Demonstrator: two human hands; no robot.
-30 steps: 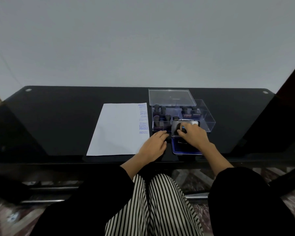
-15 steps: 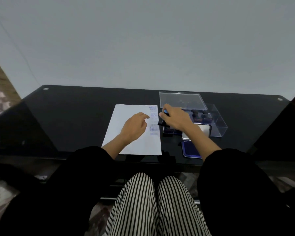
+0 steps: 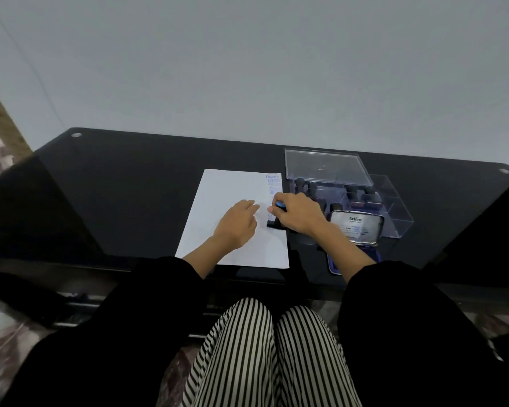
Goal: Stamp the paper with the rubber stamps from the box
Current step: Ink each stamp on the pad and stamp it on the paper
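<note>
Black desk [image 3: 130, 186]; upright stamp [image 3: 277, 218] on paper [image 3: 227, 195]

A glossy black table [image 3: 124, 201] with round fittings at its far corners carries everything. A white sheet of paper [image 3: 227, 198] lies near its middle, reaching almost to the near edge, with a column of blue stamped words down its right side. To the right stands a clear plastic box [image 3: 394, 207], its clear lid [image 3: 325, 165] at the far side, and nearer lies an open ink pad [image 3: 356, 230]
</note>
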